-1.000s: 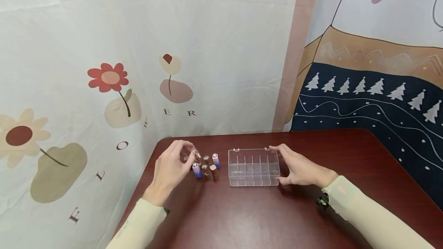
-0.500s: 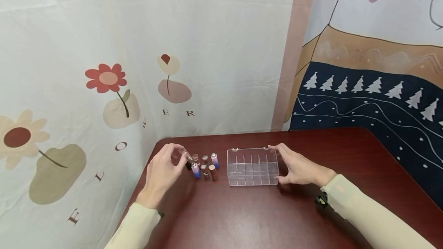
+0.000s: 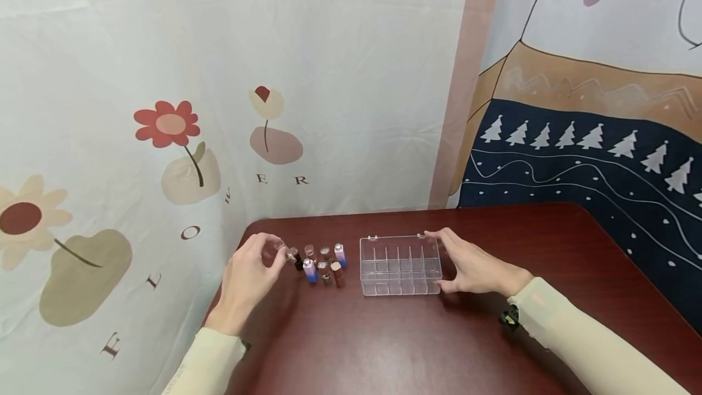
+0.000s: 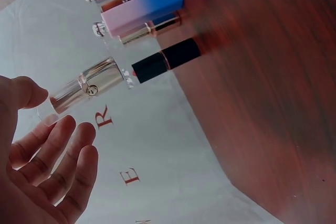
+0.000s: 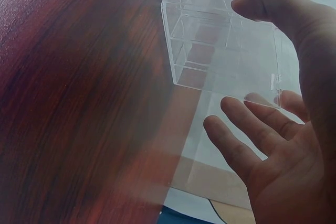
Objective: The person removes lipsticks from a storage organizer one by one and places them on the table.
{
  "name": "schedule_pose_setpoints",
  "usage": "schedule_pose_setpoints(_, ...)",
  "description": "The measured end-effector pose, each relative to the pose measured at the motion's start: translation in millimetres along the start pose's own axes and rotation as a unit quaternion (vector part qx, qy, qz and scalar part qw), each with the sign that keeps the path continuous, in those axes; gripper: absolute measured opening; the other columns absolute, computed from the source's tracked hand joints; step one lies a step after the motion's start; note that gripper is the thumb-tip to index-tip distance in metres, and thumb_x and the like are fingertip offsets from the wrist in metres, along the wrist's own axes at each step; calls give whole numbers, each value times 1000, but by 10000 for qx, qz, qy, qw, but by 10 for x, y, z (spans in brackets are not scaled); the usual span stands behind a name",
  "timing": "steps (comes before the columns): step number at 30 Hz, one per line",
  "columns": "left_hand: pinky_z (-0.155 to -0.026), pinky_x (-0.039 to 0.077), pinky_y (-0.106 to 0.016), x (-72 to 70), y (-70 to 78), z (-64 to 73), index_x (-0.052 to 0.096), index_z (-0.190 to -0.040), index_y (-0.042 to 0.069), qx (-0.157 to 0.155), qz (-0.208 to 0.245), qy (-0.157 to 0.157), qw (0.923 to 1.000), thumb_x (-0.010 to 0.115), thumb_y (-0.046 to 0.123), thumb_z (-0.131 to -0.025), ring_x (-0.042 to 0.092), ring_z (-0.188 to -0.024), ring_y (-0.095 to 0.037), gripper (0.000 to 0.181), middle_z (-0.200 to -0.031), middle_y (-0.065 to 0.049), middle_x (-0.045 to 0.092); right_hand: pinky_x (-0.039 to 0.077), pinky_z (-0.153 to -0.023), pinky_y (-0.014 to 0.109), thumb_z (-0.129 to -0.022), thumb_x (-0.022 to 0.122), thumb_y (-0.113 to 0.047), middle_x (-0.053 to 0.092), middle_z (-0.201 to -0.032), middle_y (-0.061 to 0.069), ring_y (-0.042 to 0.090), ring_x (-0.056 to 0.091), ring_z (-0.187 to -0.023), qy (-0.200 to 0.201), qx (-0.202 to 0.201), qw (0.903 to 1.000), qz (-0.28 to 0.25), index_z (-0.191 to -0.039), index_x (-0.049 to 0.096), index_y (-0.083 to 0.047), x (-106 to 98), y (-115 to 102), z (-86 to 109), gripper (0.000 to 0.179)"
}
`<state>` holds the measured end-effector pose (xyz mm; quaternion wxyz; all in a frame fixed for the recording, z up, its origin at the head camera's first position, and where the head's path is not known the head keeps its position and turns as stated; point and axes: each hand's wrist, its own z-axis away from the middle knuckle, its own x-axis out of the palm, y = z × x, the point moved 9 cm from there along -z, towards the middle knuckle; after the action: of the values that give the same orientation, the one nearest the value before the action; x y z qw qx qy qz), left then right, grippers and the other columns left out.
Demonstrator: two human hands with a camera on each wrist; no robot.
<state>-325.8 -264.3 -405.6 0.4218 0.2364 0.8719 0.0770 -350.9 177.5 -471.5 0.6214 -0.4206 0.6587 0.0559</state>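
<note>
My left hand (image 3: 247, 276) pinches the end of a lipstick tube (image 4: 86, 87) with a clear casing and a silvery collar. Thumb and index finger hold it; the other fingers are loosely bent. Its far end is close to a black lipstick tube (image 4: 167, 60) standing on the table, and contact cannot be told. A clear divided box (image 3: 401, 266) stands right of the lipsticks. At its right side, my right hand (image 3: 476, 264) grips it, fingers at the back and thumb at the front.
Several lipsticks stand grouped left of the box, among them two pink-and-blue ones (image 3: 309, 271) and a brown one (image 3: 337, 274). The dark red table (image 3: 373, 346) meets a printed cloth wall (image 3: 351, 78) at its back and left.
My left hand has moved left, away from the group, with the lipstick tube between its fingers. The black tube has come into view. My right hand and the box stay put.
</note>
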Motion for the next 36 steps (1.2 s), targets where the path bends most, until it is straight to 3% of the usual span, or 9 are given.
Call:
schedule_pose_setpoints(5,-65,57,-37,43,-51,36,78,-109,19,-39,-80,-165,9998,89,18,-99,77,-78,-15,14,-100,4,77,62,-118,58,-85,101,-16,56,-165,20,35,72,-142,-52,64,9999,-62,-170,42,-6,12,18,5,104)
schedule_pose_setpoints(10,-64,55,-34,118,-93,65,78,-111,21,-84,-144,-375,9992,89,20,-100,77,-79,-13,16,-102,5,78,62,-119,57,-85,101,-17,55,-165,14,35,71,-144,-97,145,9998,-94,-170,41,-8,21,30,2,104)
schedule_pose_setpoints(36,-65,61,-44,417,-240,181,78,-111,22,-299,-324,-1130,9926,89,25,-101,79,-80,-14,15,-99,4,80,61,-119,60,-84,102,-14,57,-163,19,36,71,-144,-23,52,10000,-35,-168,43,-6,0,4,-15,103)
